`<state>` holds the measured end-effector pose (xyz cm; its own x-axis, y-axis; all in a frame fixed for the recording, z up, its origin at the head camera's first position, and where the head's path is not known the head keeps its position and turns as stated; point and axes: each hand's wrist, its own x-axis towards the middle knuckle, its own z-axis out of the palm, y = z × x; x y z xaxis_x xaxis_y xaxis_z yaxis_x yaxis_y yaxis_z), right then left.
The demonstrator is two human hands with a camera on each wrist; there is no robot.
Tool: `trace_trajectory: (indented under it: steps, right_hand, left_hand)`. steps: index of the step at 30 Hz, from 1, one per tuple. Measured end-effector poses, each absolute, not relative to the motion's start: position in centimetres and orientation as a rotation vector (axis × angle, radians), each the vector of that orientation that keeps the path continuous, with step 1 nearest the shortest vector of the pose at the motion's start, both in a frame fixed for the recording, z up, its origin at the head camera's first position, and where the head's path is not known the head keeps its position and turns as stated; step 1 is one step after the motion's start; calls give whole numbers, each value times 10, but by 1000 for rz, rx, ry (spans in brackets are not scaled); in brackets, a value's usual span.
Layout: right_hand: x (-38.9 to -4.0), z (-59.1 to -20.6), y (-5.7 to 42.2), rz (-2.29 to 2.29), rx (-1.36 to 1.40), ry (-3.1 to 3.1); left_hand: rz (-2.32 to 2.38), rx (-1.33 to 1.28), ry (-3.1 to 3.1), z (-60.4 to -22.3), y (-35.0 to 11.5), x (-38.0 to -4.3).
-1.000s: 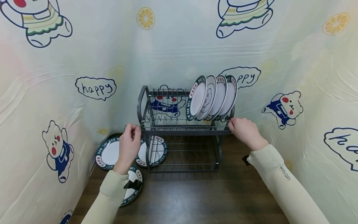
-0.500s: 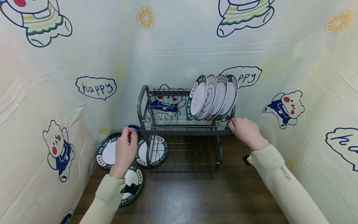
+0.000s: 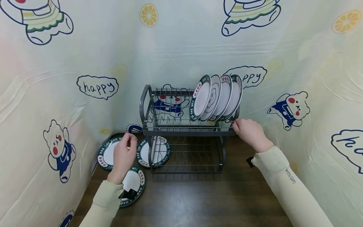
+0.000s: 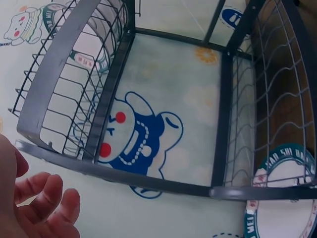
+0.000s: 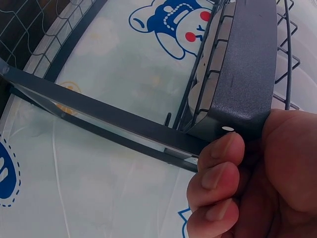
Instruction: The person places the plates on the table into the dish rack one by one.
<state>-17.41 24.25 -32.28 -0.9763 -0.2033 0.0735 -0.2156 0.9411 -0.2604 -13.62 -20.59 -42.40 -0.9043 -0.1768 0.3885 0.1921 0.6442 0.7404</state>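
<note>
Tabletop, dark brown, glossy. Pale sheet, creased, behind tabletop and along both its sides; printed bears, citrus slices, "happy" speech bubbles.

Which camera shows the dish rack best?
The head view: the two-tier dish rack fits inside the picture, though plates and the right hand hide bits. The left wrist view shows one end, cut off. The right wrist view shows just part of its frame, gripped by that hand.
</note>
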Motion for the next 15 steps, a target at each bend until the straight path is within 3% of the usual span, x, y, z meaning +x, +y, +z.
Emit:
trace_trajectory:
  steps: [15]
  right_hand:
    - [-175,-325,244,411,316,-3039]
  left_hand:
    - [-1112,3,-2531,-441,-226,-126]
